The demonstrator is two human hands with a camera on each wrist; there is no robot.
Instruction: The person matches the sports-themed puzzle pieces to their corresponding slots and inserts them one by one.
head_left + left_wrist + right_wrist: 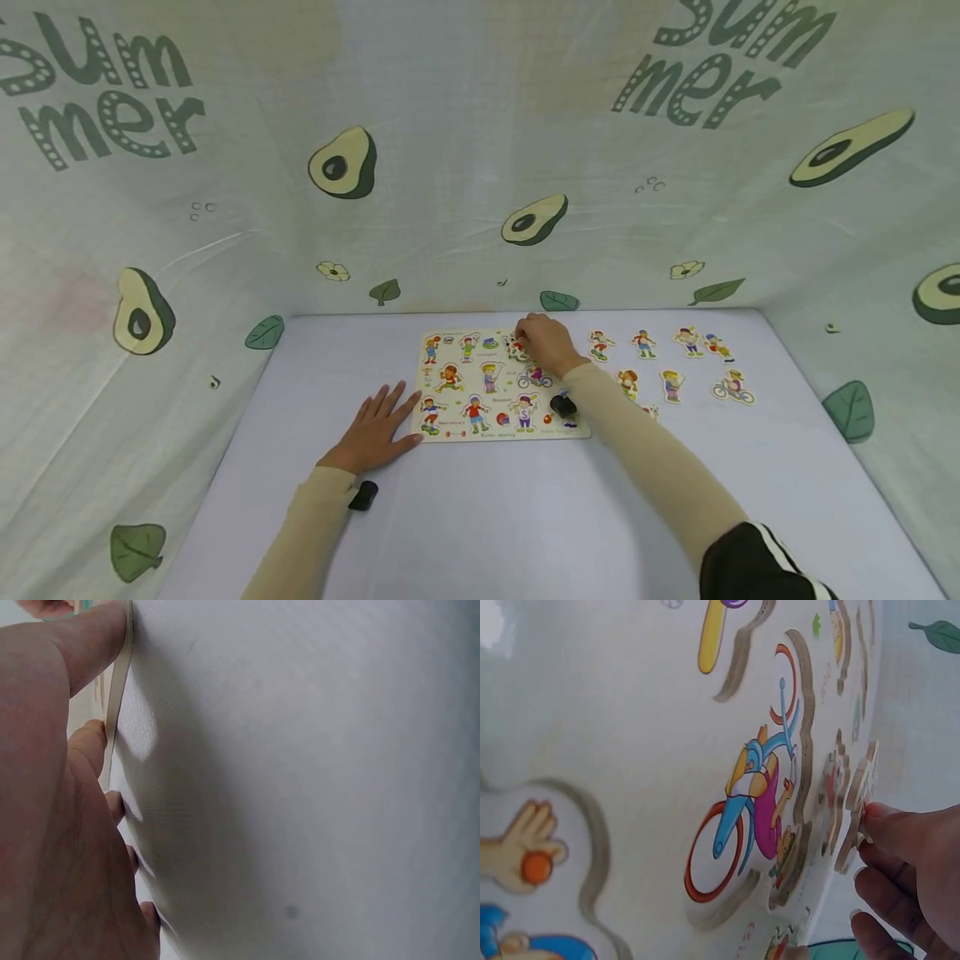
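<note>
A flat puzzle board (495, 439) printed with children playing sports lies on the white table. My right hand (546, 343) pinches a wooden puzzle piece (861, 795) between thumb and fingers at the board's upper right. In the right wrist view the piece is held on edge, close over a figure-shaped recess (831, 796). The cyclist recess (742, 787) shows its picture below the hand. My left hand (375, 429) lies flat with fingers spread at the board's left edge, its thumb and index finger reaching that edge (118, 682).
Several loose figure pieces lie right of the board, among them a cyclist (733, 387), a figure in blue (643, 343) and a batter (672, 386). A cloth backdrop (435, 250) printed with avocados and leaves rises behind the table (510, 517) and along its sides.
</note>
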